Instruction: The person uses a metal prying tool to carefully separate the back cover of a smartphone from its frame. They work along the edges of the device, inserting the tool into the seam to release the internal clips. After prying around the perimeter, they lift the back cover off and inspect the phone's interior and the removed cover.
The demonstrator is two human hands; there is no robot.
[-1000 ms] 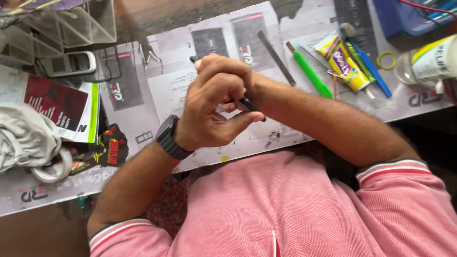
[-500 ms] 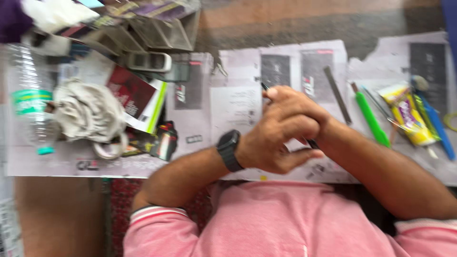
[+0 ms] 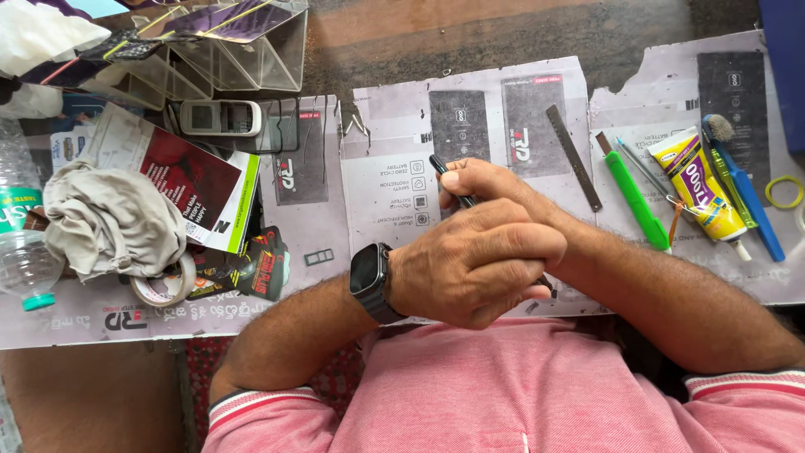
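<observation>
The left hand [image 3: 474, 264], with a watch [image 3: 369, 281] on its wrist, lay curled over the right hand [image 3: 503, 189] above the paper-covered table [image 3: 386, 180]. The right fingers were closed around a black pen [image 3: 442, 169], its tip jutting up-left past the thumb; whether the left also gripped it could not be told. A green cutter [image 3: 633, 201] and a glue tube [image 3: 700, 189] lay to the right, a rag [image 3: 109, 222] well to the left

Two hands [image 3: 478, 252], one metal ruler [image 3: 573, 156], one glue tube [image 3: 700, 186], one old phone [image 3: 221, 117], one tape roll [image 3: 164, 285].
</observation>
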